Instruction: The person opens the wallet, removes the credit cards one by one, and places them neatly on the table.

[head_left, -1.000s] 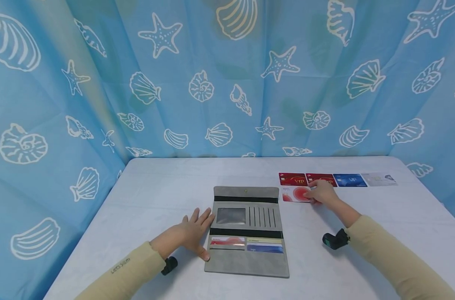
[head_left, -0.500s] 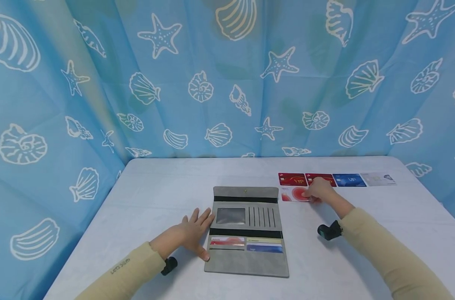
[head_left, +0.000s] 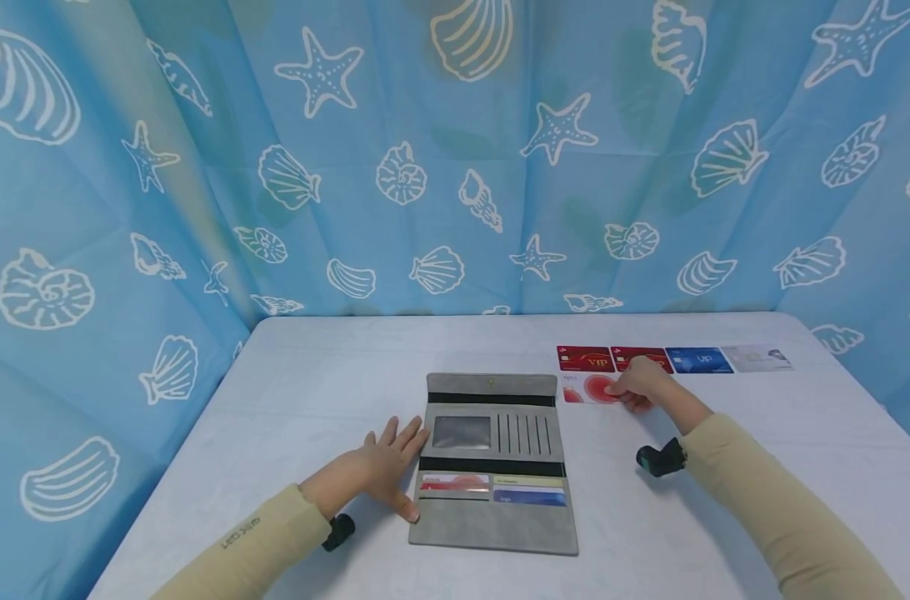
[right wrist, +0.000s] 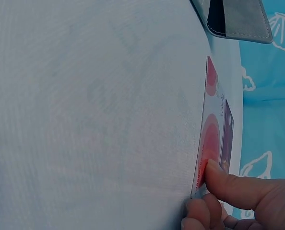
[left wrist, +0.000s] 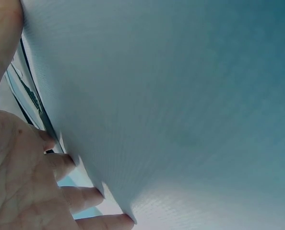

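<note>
A grey wallet (head_left: pixel 492 527) lies unfolded on the table, with several cards tucked into its lower slots, among them a red-and-white card (head_left: pixel 455 482) and a blue card (head_left: pixel 530 497). My left hand (head_left: pixel 380 465) rests with spread fingers along the wallet's left edge; in the left wrist view its fingertips (left wrist: pixel 92 197) meet the white surface. Further back on the right, my right hand (head_left: pixel 645 384) pinches the right end of a white card with red circles (head_left: pixel 586 388). Its thumb (right wrist: pixel 229 184) lies on the card's face, with the other fingers curled at the end.
Behind that card runs a row: a red VIP card (head_left: pixel 584 358), a second red card (head_left: pixel 653 357) partly covered by my right hand, a blue card (head_left: pixel 699 361) and a silvery card (head_left: pixel 758 359). A blue shell-print curtain (head_left: pixel 395 233) hangs behind the white table (head_left: pixel 335 358).
My right forearm has shifted slightly left and its hand has settled at the card's right end. The card, the wallet and my left hand stay in place.
</note>
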Tool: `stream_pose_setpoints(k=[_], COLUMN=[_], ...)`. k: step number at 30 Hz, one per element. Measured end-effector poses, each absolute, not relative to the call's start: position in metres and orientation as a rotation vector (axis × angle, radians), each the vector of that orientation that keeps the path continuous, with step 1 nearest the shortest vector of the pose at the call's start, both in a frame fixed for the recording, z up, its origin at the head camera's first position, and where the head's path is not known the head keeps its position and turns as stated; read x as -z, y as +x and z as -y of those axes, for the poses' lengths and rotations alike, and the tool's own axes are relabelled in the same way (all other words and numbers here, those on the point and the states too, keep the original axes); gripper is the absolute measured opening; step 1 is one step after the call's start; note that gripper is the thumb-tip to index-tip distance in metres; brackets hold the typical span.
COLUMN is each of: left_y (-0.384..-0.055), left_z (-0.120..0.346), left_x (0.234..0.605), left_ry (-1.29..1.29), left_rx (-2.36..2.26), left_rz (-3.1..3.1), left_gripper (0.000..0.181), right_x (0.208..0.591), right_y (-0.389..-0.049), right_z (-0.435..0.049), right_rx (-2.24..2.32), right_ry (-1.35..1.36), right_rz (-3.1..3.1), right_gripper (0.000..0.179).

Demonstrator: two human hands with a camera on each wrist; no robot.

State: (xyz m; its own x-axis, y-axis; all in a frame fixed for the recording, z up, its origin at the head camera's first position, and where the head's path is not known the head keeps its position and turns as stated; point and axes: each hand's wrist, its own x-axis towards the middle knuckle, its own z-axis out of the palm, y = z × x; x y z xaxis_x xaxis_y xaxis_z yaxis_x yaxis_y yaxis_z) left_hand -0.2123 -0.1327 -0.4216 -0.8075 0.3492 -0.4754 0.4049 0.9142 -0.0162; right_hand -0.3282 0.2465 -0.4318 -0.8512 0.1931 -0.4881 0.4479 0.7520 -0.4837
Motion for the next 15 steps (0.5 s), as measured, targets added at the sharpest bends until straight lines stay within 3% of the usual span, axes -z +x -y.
stream_pose_setpoints(k=[15], left_y=[-0.212], left_z=[0.133], left_x=[0.422], left_ry=[0.527], left_rx=[0.155], left_rz=[-2.593], left_gripper=[0.117], right_x=[0.439], right_y=[-0.301], right_z=[-0.257], right_rx=[1.141], right_ry=[0.290], right_rz=[-2.646], right_gripper=[0.041])
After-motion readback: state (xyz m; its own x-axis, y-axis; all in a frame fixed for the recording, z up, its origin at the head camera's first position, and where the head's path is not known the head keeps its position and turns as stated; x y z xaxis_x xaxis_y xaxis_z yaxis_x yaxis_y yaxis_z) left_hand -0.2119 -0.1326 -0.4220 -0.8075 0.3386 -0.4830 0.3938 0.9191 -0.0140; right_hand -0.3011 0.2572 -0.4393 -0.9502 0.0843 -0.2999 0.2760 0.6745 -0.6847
